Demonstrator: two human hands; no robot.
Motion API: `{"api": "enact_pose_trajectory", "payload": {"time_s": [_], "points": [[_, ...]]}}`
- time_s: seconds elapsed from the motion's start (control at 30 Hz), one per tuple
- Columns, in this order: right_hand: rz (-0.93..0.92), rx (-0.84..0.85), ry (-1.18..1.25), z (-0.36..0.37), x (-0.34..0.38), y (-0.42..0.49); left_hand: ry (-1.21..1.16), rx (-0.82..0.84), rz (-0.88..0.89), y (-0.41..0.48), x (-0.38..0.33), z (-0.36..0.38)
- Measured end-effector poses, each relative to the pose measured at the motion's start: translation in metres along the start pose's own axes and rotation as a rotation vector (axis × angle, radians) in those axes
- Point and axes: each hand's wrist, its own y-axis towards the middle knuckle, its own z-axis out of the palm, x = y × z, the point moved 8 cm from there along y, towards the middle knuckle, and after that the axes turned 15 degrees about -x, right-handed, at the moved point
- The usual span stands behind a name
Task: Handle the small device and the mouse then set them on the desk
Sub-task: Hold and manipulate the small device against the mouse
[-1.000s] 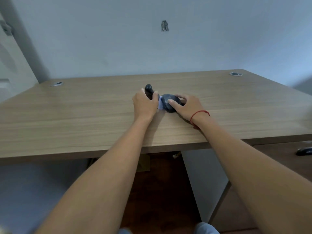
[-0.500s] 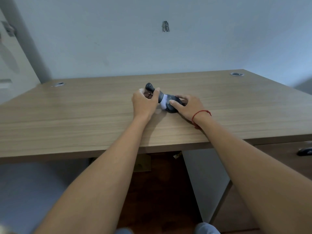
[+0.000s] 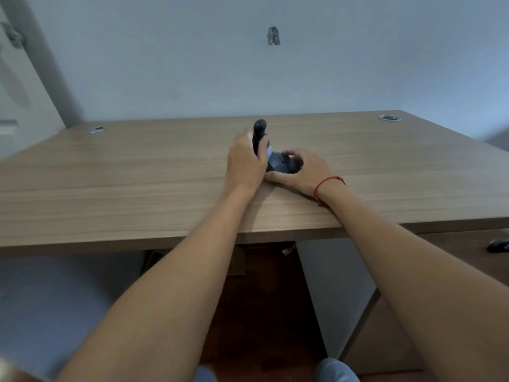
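- Pale wall up top, and below it our wooden desk [image 3: 137,183] fills the middle of the frame, a metal cable grommet [image 3: 94,130] at its upper left corner and a second grommet [image 3: 389,118] at its upper right.
- Centre frame, our left hand [image 3: 243,164] is wrapped snugly around the small device [image 3: 259,133], a dark stick standing nearly upright with its rounded top poking above our fingers. We judge it is held clear of the wood so we can turn it before setting it down.
- Something pale lilac shows at the device's lower end, just beside our thumb; we cannot tell what that is, nor whether the base touches the desk.
- Just right of it, the mouse [image 3: 281,164] sits on the desk, almost against the device.
- Our right hand [image 3: 300,169] cups the mouse, thumb along the near edge, fingers curled over the far side, a close hold that likely steadies it on the surface. Its right half is hidden under that hand.
- A red string bracelet [image 3: 326,183] circles the right wrist.
- Far right, lower down, a dark object [image 3: 498,246] on a lower surface is cut off by the frame edge; we cannot name it.
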Motion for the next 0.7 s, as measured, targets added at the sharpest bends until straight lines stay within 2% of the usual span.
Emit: {"api": "enact_pose_trajectory", "payload": {"time_s": [0.1, 0.2, 0.27, 0.37, 0.5, 0.6, 0.7], "points": [[-0.028, -0.001, 0.031, -0.004, 0.003, -0.001, 0.171, 0.005, -0.082, 0.004, 0.021, 0.002], [-0.017, 0.008, 0.046, -0.002, 0.002, -0.001, 0.007, -0.052, -0.1, 0.006, 0.012, -0.007], [-0.004, 0.005, 0.027, -0.002, 0.0, 0.001, -0.112, -0.03, -0.082, 0.002, 0.0, -0.009], [0.015, -0.012, 0.018, -0.002, -0.003, 0.003, -0.089, 0.034, -0.073, -0.003, -0.001, -0.003], [0.044, -0.01, 0.04, -0.003, -0.005, 0.003, 0.019, -0.082, -0.111, 0.002, 0.011, -0.012], [0.043, -0.008, 0.04, -0.002, -0.005, 0.003, -0.151, -0.073, -0.049, -0.002, -0.007, -0.016], [0.023, -0.008, 0.037, -0.001, -0.003, 0.004, -0.096, 0.051, 0.092, -0.008, -0.015, -0.002]]}}
